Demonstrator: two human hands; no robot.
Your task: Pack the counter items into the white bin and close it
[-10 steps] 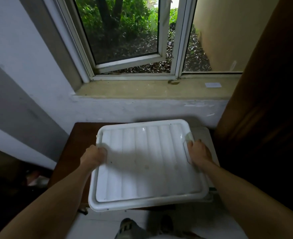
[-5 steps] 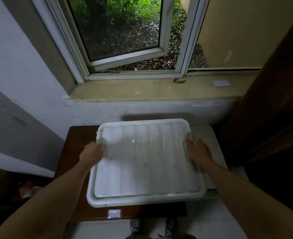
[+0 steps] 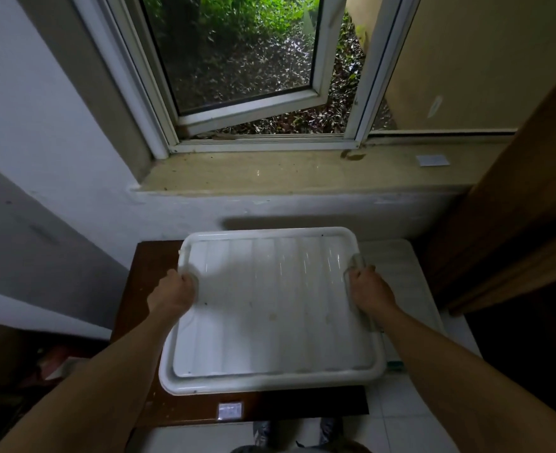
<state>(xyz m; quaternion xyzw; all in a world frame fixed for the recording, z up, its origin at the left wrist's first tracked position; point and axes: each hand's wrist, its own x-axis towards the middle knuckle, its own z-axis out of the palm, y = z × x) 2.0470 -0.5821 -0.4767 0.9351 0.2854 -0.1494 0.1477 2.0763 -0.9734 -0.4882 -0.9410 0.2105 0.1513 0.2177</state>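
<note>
White bin (image 3: 270,384), seen from above, with only its ribbed lid (image 3: 270,308) showing; set over a dark brown surface (image 3: 146,266) directly below a window sill (image 3: 270,174). Near rim just short of the front edge of the surface, far rim close to the wall under the sill. Impossible to tell whether resting on the surface or lifted slightly clear of it.

Left hand (image 3: 172,294) curled round the left rim of the lid, knuckles up, fingertips hidden at the edge. Right hand (image 3: 370,289) curled round the right rim at a translucent side clip (image 3: 356,261), thumb side toward the lid. Both forearms reaching in from the bottom corners, roughly level with each other across the middle of the lid.

Right edge of the bin overlapping a second white ribbed panel (image 3: 401,266) lying just beside the surface. Small pale label (image 3: 230,410) on the front edge of the surface. Toes of two shoes (image 3: 263,431) on the tiled floor (image 3: 401,429) below. Window sash (image 3: 247,60) swung open above the sill, leaf litter and greenery outside. Small paper slip (image 3: 432,160) at the right end of the sill, beside a brown wooden panel (image 3: 515,207).
</note>
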